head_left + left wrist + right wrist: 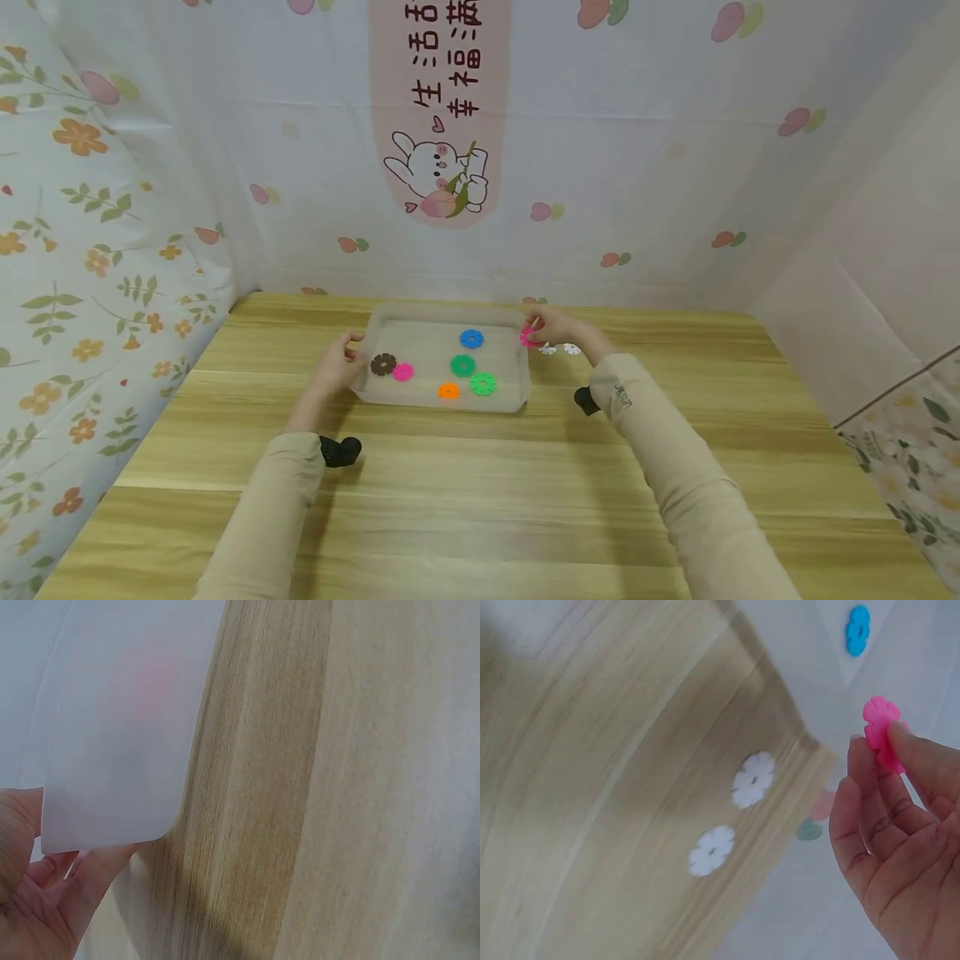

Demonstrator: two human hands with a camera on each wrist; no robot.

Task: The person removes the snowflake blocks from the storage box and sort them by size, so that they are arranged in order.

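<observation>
A translucent plastic tray stands on the table with several notched flower-shaped plastic discs in it. My left hand grips the tray's left end; in the left wrist view, its thumb is at the rim and the fingers are partly hidden behind the wall. Above the tray's right end, my right hand pinches a pink disc between thumb and fingertips. Inside the tray lie a brown disc, another pink disc, a blue disc, a dark green disc, a light green disc and an orange disc.
Two white discs, a nearer-to-tray white disc and a farther white disc, lie on the wooden table right of the tray. A patterned cloth hangs behind the table's far edge, with more cloth at both sides.
</observation>
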